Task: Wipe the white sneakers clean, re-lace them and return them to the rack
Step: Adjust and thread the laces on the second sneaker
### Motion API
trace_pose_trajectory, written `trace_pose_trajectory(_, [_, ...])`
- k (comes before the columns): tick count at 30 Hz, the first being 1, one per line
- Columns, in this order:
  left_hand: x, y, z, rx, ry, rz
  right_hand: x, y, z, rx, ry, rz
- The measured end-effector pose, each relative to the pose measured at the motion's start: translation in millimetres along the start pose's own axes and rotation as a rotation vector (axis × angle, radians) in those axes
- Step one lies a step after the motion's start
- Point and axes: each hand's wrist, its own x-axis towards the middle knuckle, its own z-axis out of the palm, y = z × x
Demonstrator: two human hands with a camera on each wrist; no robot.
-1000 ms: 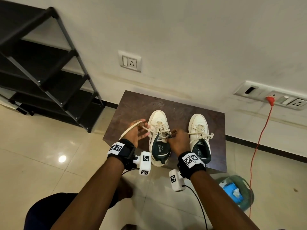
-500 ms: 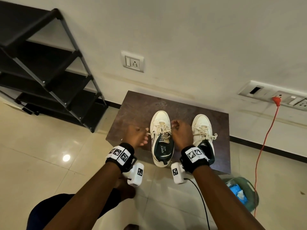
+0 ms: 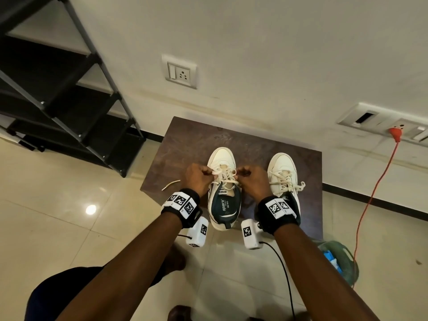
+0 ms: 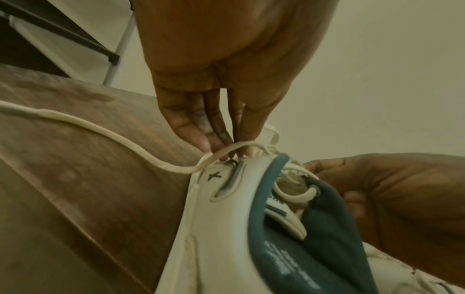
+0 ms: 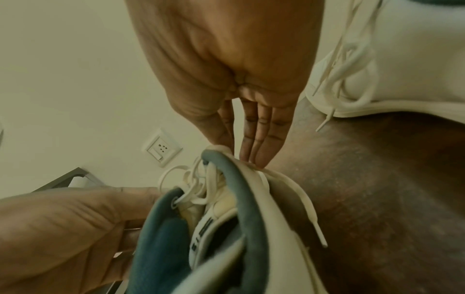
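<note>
Sneakers stand side by side on a brown table (image 3: pixel 185 144). Left hand (image 3: pixel 196 179) and right hand (image 3: pixel 253 181) each pinch the lace (image 3: pixel 223 176) of the left sneaker (image 3: pixel 222 158), fingertips together; the right sneaker (image 3: pixel 281 167) sits untouched.

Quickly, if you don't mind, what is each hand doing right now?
Left hand: fingertips pinching the lace at the left sneaker's eyelets.
Right hand: fingertips pinching the same sneaker's lace on its other side.
</note>
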Motion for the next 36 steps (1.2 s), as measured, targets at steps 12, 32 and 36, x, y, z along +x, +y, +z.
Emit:
trace_pose_trajectory(12, [10.1,-5.6,3.7,0.171,-0.030,0.069,3.9,1.0,9.9,-0.178,0.027,-0.188])
trace_pose_trajectory(32, [-13.9,-1.5,8.6,-0.064,0.042,0.037,-18.2,6.3,-1.8,0.121,-0.005,-0.006])
trace_pose_trajectory(36, [-11.7,-1.9,11.7,-0.014,0.025,0.084,-18.0,5.2,-4.2,0.194,-0.050,-0.056])
